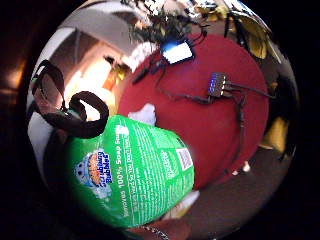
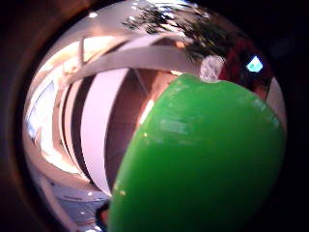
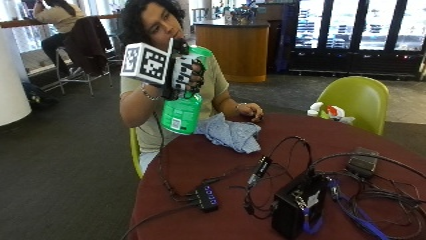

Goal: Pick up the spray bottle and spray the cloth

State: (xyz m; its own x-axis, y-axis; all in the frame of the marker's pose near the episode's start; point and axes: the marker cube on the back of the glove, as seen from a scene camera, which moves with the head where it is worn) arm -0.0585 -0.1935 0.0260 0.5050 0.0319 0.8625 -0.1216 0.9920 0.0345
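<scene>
fingers (image 3: 197, 70) of the gloved right hand (image 3: 183, 72) curl round the upper part of one green spray bottle (image 3: 181, 112), held raised well above the tabletop (image 3: 200, 160). bottle long axis near upright, base hanging below the fingers. one blue cloth (image 3: 229, 132) lies crumpled on the tabletop, below the fingers and off to the side, beside the bare hand (image 3: 251, 113). judgement: nozzle must turn down toward the cloth before spraying. nozzle direction not discernible.

I hold the spray bottle (image 3: 181, 107) raised in my right hand (image 3: 186, 72), above the table (image 3: 200, 155) edge; the cloth (image 3: 229, 132) lies on the table just beside it
</scene>
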